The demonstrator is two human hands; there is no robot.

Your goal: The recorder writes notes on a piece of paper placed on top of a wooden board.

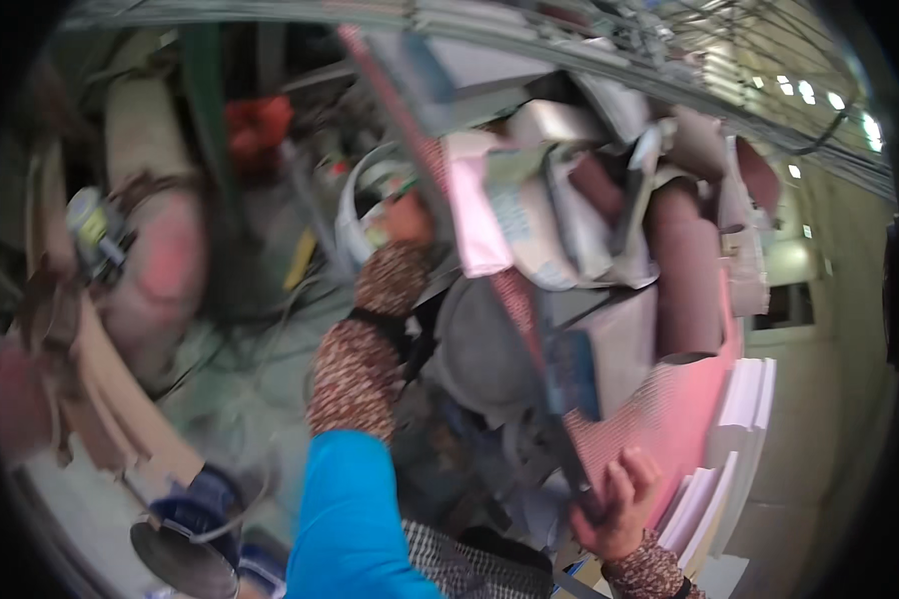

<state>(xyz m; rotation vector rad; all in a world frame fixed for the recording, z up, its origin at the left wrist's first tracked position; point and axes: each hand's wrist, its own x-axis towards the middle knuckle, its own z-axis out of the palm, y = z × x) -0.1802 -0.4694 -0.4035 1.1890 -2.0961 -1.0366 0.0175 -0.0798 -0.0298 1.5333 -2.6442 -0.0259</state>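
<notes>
The right hand (617, 504), near right, is clamped on the lower edge of a long pink sheet (659, 409), apparently steadying it against the far fabric rolls (684, 270); the left hand (408, 215) reaches far, its grip too blurred to tell.

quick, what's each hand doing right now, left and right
Left hand: raised toward the piled material, blurred; its grip cannot be told.
Right hand: closed on the edge of the pink sheet.

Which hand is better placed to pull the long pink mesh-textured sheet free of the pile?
Probably the right hand: its fingers already grip the long pink mesh-textured sheet at its lower end. The left hand reaches up, farther along the pile.
</notes>
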